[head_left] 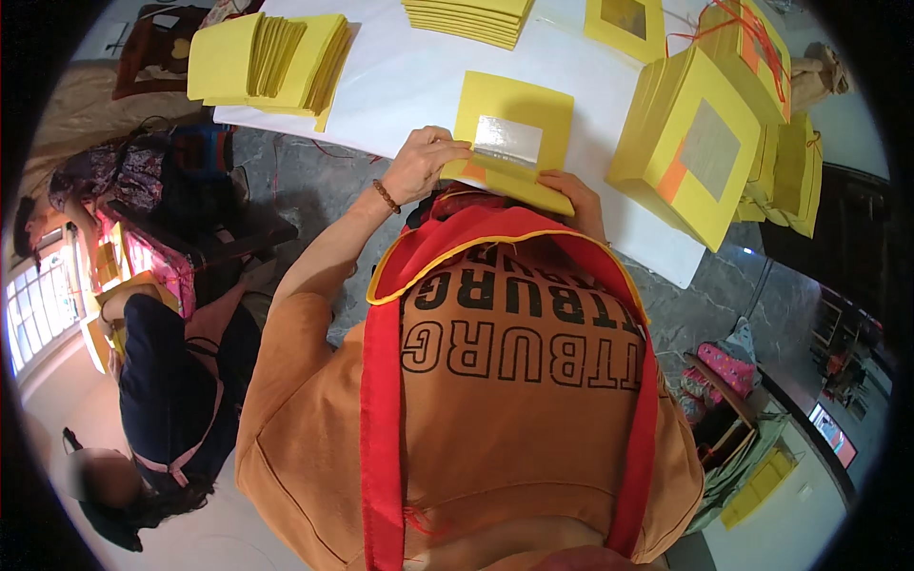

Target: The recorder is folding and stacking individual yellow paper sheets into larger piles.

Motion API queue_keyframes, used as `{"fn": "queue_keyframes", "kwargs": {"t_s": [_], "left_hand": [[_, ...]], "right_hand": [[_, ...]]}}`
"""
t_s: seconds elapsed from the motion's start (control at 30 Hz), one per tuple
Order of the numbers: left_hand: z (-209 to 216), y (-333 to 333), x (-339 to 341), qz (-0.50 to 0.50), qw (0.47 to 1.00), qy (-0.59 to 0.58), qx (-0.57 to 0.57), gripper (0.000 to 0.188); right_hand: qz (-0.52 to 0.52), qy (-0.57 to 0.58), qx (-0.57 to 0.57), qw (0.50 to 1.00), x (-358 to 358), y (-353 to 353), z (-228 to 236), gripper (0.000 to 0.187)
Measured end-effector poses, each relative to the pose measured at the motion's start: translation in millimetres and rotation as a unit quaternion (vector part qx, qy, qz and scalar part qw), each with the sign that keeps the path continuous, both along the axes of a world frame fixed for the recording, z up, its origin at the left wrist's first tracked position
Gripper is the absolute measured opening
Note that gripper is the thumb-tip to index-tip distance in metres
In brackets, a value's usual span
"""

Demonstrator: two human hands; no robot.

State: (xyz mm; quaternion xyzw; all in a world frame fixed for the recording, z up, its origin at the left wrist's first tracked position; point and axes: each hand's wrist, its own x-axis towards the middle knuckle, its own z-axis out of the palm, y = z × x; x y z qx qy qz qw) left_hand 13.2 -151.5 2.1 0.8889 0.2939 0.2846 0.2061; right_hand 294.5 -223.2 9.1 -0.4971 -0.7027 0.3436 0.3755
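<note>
A yellow paper bag (519,105) with a clear window lies at the table's near edge, its near part bent up or folded toward me. My left hand (427,164) holds the bag's left side, fingers closed together at the fold beside the window. On the right, my right hand (576,197) grips the folded part, fingertips on top; its thumb is hidden. An orange patch shows below the window, near my left fingers. The underside of the fold is hidden by the red apron (495,228).
The white table (381,86) carries fanned yellow bags (271,62) at left and a flat stack (468,19) at the far side. At right stand a thick windowed stack (700,143) and bags with red cords (752,48). A seated person (176,381) handles yellow pieces at left.
</note>
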Motion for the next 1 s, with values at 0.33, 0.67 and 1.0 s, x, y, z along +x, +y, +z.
{"fn": "queue_keyframes", "kwargs": {"t_s": [0.33,0.67,1.0], "left_hand": [[25.1,27.7,26.2,0.178,0.926,0.059,-0.326,0.027],[12.9,34.9,46.8,0.294,0.918,0.075,-0.253,0.026],[11.2,40.0,49.0,0.307,0.902,0.082,-0.292,0.023]], "right_hand": [[-0.203,0.008,-0.183,0.962,-3.1,32.6,-0.8,0.031],[-0.278,-0.054,-0.178,0.942,-9.8,46.7,-8.7,0.035],[-0.293,-0.115,-0.224,0.922,-14.6,52.3,3.5,0.037]]}}
